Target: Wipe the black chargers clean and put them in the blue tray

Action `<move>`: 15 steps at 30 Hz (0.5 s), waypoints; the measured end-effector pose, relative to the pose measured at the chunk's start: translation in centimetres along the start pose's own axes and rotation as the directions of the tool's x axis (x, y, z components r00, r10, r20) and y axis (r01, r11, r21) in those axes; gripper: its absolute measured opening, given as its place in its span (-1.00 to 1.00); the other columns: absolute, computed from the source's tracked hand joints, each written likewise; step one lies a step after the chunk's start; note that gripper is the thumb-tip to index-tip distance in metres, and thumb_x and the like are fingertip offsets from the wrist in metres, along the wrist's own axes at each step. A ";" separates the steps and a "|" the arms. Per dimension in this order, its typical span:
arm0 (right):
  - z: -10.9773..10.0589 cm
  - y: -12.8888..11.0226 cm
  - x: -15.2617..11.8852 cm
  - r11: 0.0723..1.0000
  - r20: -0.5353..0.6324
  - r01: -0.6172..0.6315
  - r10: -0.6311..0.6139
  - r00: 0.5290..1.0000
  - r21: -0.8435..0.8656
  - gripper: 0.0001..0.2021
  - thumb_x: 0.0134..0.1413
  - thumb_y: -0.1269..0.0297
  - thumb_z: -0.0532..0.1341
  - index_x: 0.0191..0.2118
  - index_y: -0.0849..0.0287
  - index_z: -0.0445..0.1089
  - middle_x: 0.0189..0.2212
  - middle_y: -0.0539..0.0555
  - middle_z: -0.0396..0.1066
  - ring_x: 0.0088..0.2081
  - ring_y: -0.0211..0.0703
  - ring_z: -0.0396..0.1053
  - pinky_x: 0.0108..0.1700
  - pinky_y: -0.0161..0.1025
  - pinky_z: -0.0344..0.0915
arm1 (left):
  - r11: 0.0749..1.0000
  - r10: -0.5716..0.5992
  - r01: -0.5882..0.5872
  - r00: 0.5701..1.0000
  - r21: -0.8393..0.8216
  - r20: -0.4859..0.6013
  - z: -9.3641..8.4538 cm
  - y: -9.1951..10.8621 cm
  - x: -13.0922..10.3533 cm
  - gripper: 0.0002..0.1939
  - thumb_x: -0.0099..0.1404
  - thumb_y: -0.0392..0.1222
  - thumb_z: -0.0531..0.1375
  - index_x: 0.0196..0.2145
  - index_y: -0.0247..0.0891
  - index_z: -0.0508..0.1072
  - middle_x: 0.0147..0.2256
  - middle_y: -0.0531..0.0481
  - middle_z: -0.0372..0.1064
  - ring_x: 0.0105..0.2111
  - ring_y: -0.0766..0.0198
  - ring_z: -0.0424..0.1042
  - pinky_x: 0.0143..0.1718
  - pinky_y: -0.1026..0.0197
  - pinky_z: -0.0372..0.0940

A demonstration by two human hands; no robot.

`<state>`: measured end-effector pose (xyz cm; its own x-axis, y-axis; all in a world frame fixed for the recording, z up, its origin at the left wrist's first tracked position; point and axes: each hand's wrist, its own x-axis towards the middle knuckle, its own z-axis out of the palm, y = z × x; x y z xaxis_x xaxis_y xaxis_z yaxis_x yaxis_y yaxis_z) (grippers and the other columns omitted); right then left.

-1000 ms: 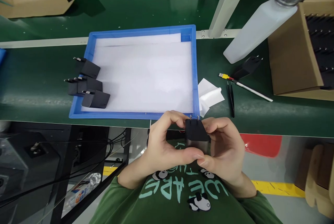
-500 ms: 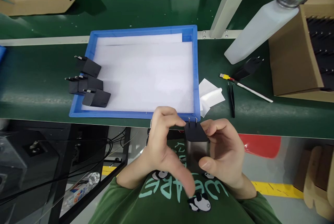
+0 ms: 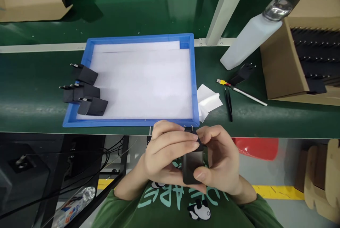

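Note:
A black power adapter [image 3: 193,166] is held between both hands in front of the chest, its metal pins pointing up toward the tray. My left hand [image 3: 170,153] wraps its fingers over the adapter's top and left side, thumb beneath. My right hand [image 3: 220,160] grips the right side between thumb and fingers. Beyond them lies a blue tray [image 3: 196,89] lined with white sheets [image 3: 143,82]. Several black adapters [image 3: 92,106] rest over its left edge, pins pointing left.
Right of the tray are crumpled white paper [image 3: 208,100], black tweezers [image 3: 228,105], a white stick with yellow tip [image 3: 248,95], another adapter [image 3: 242,73], a translucent bottle [image 3: 251,40] and a cardboard box [image 3: 281,61] of adapters. A red stool [image 3: 256,148] stands below.
My left hand has closed its fingers over the adapter, where before its thumb and fingers were spread beside it. The bench view has shifted slightly left and down.

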<state>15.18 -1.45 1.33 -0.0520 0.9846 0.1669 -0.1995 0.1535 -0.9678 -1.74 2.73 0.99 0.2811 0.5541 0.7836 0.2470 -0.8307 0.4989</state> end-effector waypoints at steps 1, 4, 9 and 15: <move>0.1 -0.1 0.0 1.000 -0.001 0.011 -0.011 1.000 -0.001 -0.53 0.04 -0.11 0.48 -0.21 0.04 0.28 -0.42 -0.06 0.32 -0.47 -0.26 0.26 -0.48 -0.30 0.29 | 1.000 0.003 -0.003 1.000 -0.025 -0.009 0.0 0.1 0.1 -0.40 0.22 0.36 0.35 -0.06 -0.22 0.54 -0.28 -0.03 0.63 -0.39 0.17 0.56 -0.36 0.07 0.47; 0.3 -0.4 0.1 1.000 0.011 0.030 -0.030 0.999 -0.005 -0.54 0.07 -0.11 0.47 -0.23 0.04 0.27 -0.44 -0.09 0.29 -0.50 -0.30 0.20 -0.49 -0.32 0.25 | 0.997 -0.018 0.015 0.999 -0.078 -0.042 0.3 0.5 0.3 -0.30 0.07 0.34 0.45 -0.07 -0.28 0.52 -0.32 -0.05 0.62 -0.39 0.17 0.54 -0.37 0.09 0.49; 0.5 -1.1 0.0 1.000 0.018 -0.014 0.014 1.000 0.008 -0.55 0.10 -0.11 0.45 -0.24 0.04 0.25 -0.45 -0.11 0.25 -0.51 -0.32 0.16 -0.49 -0.33 0.23 | 0.998 -0.034 0.030 0.997 -0.049 -0.069 0.5 1.1 0.7 -0.42 0.07 0.23 0.47 -0.16 -0.28 0.51 -0.35 0.02 0.60 -0.42 0.25 0.50 -0.35 0.14 0.49; 0.4 -1.1 -0.3 0.999 0.033 -0.045 0.045 0.998 0.001 -0.58 0.13 -0.10 0.43 -0.21 0.02 0.26 -0.44 -0.10 0.27 -0.48 -0.29 0.19 -0.46 -0.32 0.26 | 0.999 -0.018 0.015 0.997 -0.038 -0.074 0.7 1.0 0.9 -0.42 0.10 0.27 0.44 -0.18 -0.27 0.49 -0.41 0.03 0.54 -0.42 0.24 0.47 -0.35 0.13 0.45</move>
<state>15.04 -1.91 2.38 -0.0929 0.9872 0.1293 -0.1981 0.1089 -0.9741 -0.62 2.45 1.94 0.2075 0.5636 0.7996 0.2161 -0.8235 0.5245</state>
